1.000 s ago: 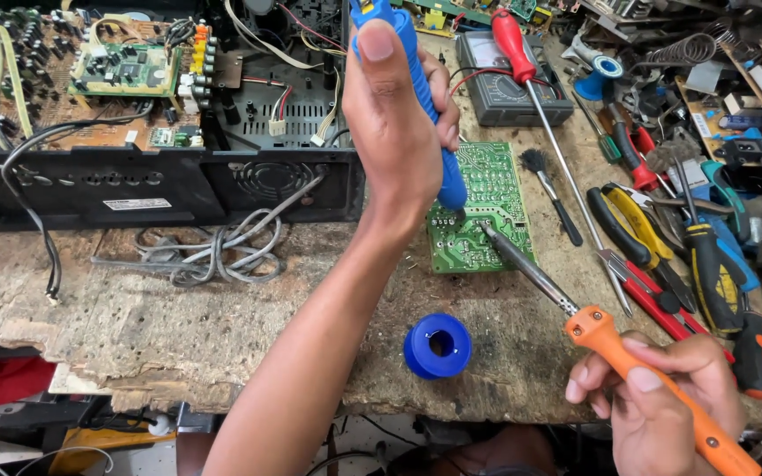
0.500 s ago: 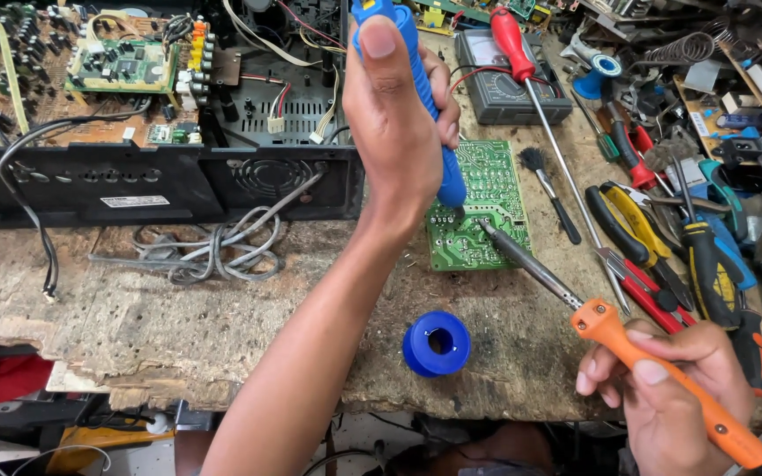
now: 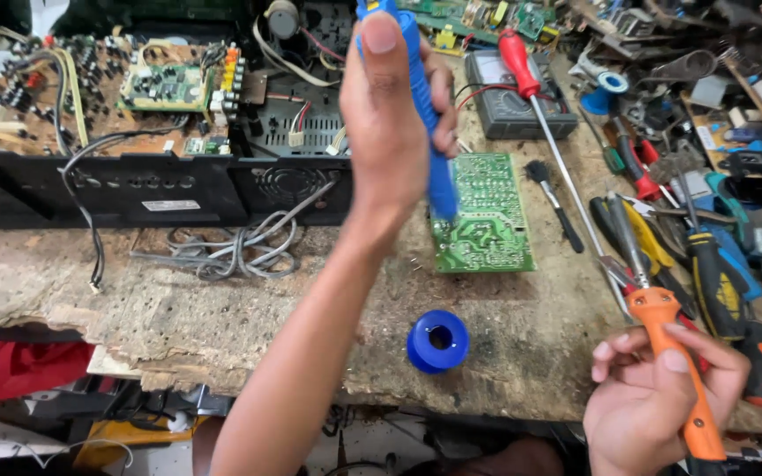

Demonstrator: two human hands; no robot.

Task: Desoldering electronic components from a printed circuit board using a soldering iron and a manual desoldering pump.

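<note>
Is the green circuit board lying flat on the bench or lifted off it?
Flat: the green circuit board rests on the bench, with the blue tool tip touching it.

We are looking down at a worn wooden bench (image 3: 222,300). Our left hand (image 3: 394,115) is gripping a blue pump (image 3: 425,106) upright, its tip touching the green board (image 3: 484,214). Our right hand (image 3: 659,397) is holding an orange-handled iron (image 3: 676,370), its shaft pointing up and left, away from the board. A blue spool (image 3: 438,341) is lying between our arms near the bench edge. A red-handled screwdriver (image 3: 531,97) and a small brush (image 3: 555,203) are lying just right of the board. A grey meter (image 3: 509,110) is sitting behind it. An open black chassis (image 3: 152,132) is filling the left, grey cables (image 3: 231,247) bunching before it. Assorted tools (image 3: 707,238) are crowding the right.
</note>
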